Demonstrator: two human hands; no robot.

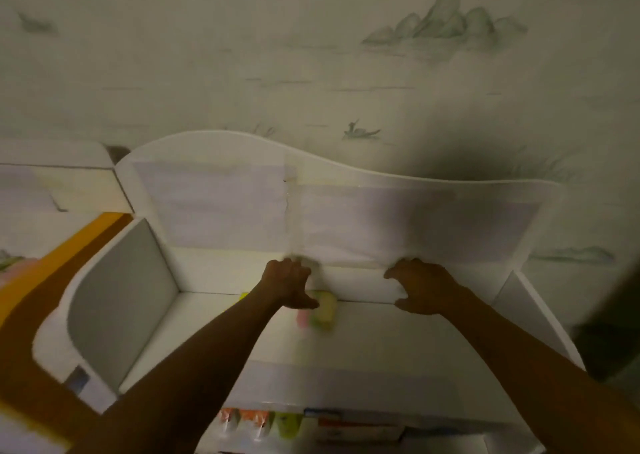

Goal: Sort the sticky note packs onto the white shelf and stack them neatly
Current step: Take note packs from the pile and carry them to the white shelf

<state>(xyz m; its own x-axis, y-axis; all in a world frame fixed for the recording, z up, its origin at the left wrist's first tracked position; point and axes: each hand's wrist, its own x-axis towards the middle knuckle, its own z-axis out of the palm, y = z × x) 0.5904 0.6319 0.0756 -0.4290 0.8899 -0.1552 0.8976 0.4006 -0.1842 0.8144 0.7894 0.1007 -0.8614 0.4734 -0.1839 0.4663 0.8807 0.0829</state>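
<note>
Both hands were reaching out over the top of the white shelf (pixel 363 342), arms stretched forward from the bottom of the shot. The left hand (pixel 287 285) was spread loosely with the thumb sticking out to the right, fingers relaxed and not wrapped round anything, hovering just above and to the left of the sticky note packs (pixel 320 311). Those packs were a blurry little clump, yellow-green with a bit of pink on the lower left, sitting on the shelf's top surface right up near the back panel (pixel 225 204). Couldn't really tell if the thumb was touching them or just over them, it was all motion blur. The right hand (pixel 420 287) was further right, well apart from the packs, fingers spread and slightly bent with the tips near the bottom of the back panel, holding nothing as far as I could see. The shelf had a wavy-topped back and a rounded grey side panel (pixel 121 297) on the left. Lower down at the front edge there was a row of more coloured packs (pixel 263 422), orange and yellow-green, on a lower level. An orange strip (pixel 69 245) ran along the left, and behind everything was wallpaper (pixel 446 20) with faint painted mountains.
</note>
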